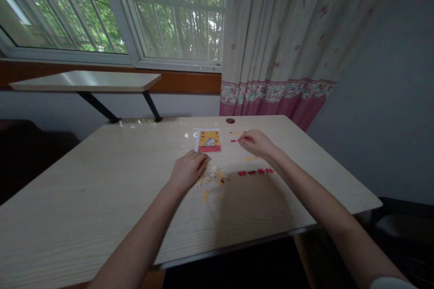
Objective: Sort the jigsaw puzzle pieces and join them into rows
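Note:
My right hand (258,143) is at the far right of the table, thumb and fingertips pinched on a red jigsaw puzzle piece (240,140) at the end of a short red line. My left hand (190,169) rests with curled fingers at the left side of a loose pile of pale and yellow puzzle pieces (213,177); whatever its fingertips hold is hidden. Just beyond it lies a picture card (209,140) with a white bird on yellow and red. A row of joined red pieces (261,171) sits nearer me, below a few yellow pieces (250,159).
A single yellow piece (205,196) lies in front of the pile. The wooden table (111,189) has a round cable hole (230,121) at its back edge. On black legs, a raised shelf (88,80) stands at the back left. A curtain (271,54) hangs behind.

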Available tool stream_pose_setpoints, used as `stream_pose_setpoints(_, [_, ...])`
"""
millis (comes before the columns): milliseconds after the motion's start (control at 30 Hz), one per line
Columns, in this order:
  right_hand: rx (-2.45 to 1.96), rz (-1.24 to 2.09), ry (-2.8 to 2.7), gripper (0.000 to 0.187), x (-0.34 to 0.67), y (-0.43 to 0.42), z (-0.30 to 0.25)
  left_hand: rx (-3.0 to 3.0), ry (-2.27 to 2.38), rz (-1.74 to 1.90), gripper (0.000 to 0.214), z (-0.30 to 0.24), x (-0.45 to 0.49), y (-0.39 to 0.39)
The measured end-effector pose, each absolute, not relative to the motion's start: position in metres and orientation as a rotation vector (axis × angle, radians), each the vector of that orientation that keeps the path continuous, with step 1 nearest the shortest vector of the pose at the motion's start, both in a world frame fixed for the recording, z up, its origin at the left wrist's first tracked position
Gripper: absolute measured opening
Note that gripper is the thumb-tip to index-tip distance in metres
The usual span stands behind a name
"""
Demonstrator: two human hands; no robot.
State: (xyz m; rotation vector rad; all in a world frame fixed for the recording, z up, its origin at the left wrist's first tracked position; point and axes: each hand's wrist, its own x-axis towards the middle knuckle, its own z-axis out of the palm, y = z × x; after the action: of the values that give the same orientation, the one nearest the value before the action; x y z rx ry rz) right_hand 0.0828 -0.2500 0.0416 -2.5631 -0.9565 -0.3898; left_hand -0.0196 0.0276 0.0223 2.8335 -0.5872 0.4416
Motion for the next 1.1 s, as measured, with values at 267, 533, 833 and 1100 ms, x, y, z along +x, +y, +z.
stream_pose_setpoints(267, [-2.210,-0.204,-1.784,0.022,-0.014,-0.191,0.029,2.848,-0.576,0.423,0.020,0.023,-0.021,0.028])
stream_pose_setpoints(533, [-2.315,-0.341,-1.915,0.019,-0.021,-0.187,0.015,2.779,-0.603,0.402,0.021,0.022,-0.025,0.019])
stream_pose_setpoints(833, [-2.146,-0.539,-1.466,0.018,-0.012,-0.189,0.023,2.437,-0.629,0.403,0.018,0.018,-0.025,0.014])
stream_pose_setpoints(1100, [-1.974,-0.594,-0.601,0.013,-0.002,-0.185,0.011,2.069,-0.421,0.246,0.020,0.023,-0.030,-0.001])
